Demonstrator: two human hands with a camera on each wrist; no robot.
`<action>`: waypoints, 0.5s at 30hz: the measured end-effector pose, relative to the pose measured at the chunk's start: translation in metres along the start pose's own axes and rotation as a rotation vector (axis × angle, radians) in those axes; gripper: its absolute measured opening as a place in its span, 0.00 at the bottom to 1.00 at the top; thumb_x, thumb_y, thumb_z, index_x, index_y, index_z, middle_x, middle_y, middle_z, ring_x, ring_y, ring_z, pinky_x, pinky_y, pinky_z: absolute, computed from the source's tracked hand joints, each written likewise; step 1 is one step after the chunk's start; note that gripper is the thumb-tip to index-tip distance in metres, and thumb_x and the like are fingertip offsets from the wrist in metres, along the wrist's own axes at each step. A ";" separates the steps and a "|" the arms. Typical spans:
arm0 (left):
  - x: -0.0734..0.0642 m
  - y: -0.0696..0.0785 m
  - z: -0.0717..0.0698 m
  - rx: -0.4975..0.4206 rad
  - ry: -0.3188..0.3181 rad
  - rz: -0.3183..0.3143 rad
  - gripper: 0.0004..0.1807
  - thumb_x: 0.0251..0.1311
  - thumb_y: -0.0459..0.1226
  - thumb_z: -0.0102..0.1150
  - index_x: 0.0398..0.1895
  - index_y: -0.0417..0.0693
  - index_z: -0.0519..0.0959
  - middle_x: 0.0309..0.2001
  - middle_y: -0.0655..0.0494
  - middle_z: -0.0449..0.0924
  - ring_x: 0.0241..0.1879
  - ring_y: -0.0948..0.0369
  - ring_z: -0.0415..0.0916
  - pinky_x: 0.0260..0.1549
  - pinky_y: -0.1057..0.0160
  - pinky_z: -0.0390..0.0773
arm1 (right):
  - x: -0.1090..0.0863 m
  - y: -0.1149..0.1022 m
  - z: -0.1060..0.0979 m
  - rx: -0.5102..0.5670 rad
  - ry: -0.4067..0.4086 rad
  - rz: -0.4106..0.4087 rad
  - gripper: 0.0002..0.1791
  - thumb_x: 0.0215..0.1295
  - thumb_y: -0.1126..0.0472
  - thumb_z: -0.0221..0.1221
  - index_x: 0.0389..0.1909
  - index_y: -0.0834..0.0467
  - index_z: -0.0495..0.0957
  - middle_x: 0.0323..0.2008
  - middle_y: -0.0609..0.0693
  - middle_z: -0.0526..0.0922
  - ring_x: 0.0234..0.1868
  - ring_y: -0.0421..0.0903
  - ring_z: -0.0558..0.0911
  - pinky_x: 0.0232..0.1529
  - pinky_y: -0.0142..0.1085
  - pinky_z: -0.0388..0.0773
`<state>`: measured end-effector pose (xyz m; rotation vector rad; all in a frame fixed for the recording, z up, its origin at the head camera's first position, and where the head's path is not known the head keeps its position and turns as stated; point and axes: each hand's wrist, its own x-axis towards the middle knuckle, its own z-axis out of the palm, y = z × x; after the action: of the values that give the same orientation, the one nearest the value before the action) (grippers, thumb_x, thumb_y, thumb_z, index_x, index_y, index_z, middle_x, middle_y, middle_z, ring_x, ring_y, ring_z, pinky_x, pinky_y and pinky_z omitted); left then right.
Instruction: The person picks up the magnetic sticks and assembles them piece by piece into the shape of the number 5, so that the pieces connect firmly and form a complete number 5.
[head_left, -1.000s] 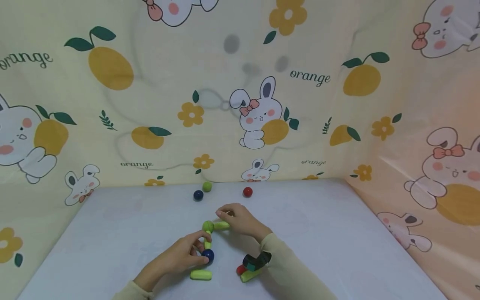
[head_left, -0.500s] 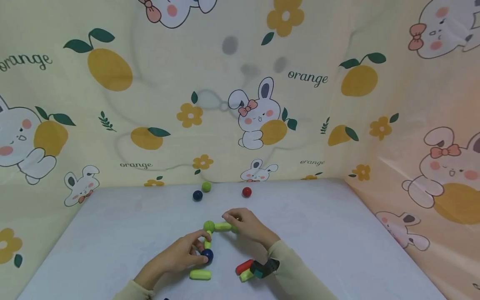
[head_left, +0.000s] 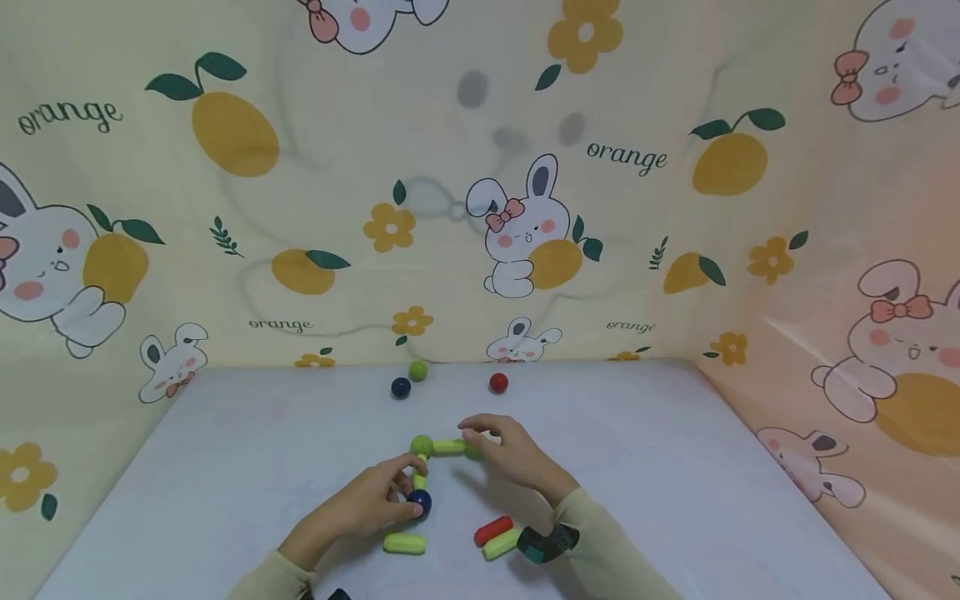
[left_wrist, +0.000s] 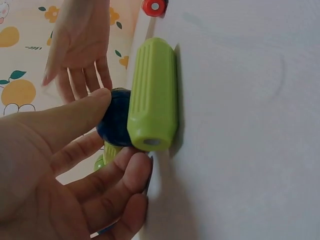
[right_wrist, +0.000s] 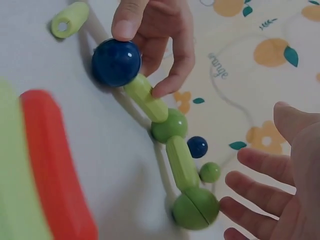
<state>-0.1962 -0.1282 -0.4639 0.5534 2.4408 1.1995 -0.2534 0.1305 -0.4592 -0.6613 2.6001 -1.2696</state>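
My left hand [head_left: 367,500] holds a dark blue ball [right_wrist: 116,62], thumb on one side, fingers about the other, the index finger on a lime-green stick [right_wrist: 146,97]. That stick runs from the blue ball to a green ball [right_wrist: 169,125]. From there a second lime-green stick [right_wrist: 182,162] leads to another green ball [right_wrist: 196,208] at the end of the chain. My right hand [right_wrist: 285,185] is beside this end ball, fingers loosely spread, one fingertip right at its surface. In the head view the right hand [head_left: 513,450] partly hides the end ball.
A loose lime-green stick [head_left: 405,544] lies in front of the left hand. Near the right wrist lie a red stick [head_left: 493,531] and a lime-green one [head_left: 501,544]. Loose blue [head_left: 401,387], green [head_left: 417,371] and red balls [head_left: 498,382] sit at the table's back, before a printed curtain.
My right hand has shifted right and its fingers have loosened, uncovering the end green ball. The red stick shows more from behind the wristband. The left hand keeps its hold on the blue ball.
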 end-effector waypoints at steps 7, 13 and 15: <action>0.003 -0.003 0.001 0.001 0.014 -0.013 0.25 0.61 0.38 0.69 0.60 0.47 0.73 0.41 0.53 0.79 0.30 0.62 0.74 0.28 0.68 0.71 | -0.024 0.011 -0.009 -0.001 0.046 -0.003 0.19 0.74 0.49 0.57 0.58 0.55 0.80 0.57 0.49 0.84 0.59 0.49 0.78 0.65 0.56 0.71; 0.006 -0.005 0.003 0.001 0.051 -0.018 0.24 0.62 0.39 0.68 0.60 0.48 0.72 0.41 0.53 0.78 0.31 0.61 0.73 0.28 0.68 0.71 | -0.039 0.018 -0.014 0.007 -0.008 -0.018 0.14 0.74 0.57 0.57 0.55 0.56 0.81 0.53 0.52 0.85 0.52 0.47 0.80 0.57 0.45 0.77; 0.006 -0.005 0.003 -0.001 0.064 -0.027 0.24 0.63 0.39 0.68 0.61 0.48 0.72 0.41 0.53 0.78 0.31 0.61 0.73 0.28 0.67 0.71 | -0.042 0.021 -0.015 0.024 -0.067 -0.007 0.13 0.72 0.61 0.57 0.53 0.57 0.82 0.50 0.51 0.86 0.49 0.45 0.80 0.52 0.37 0.78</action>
<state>-0.2009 -0.1261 -0.4708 0.4879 2.4926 1.2250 -0.2277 0.1718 -0.4681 -0.6969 2.5277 -1.2560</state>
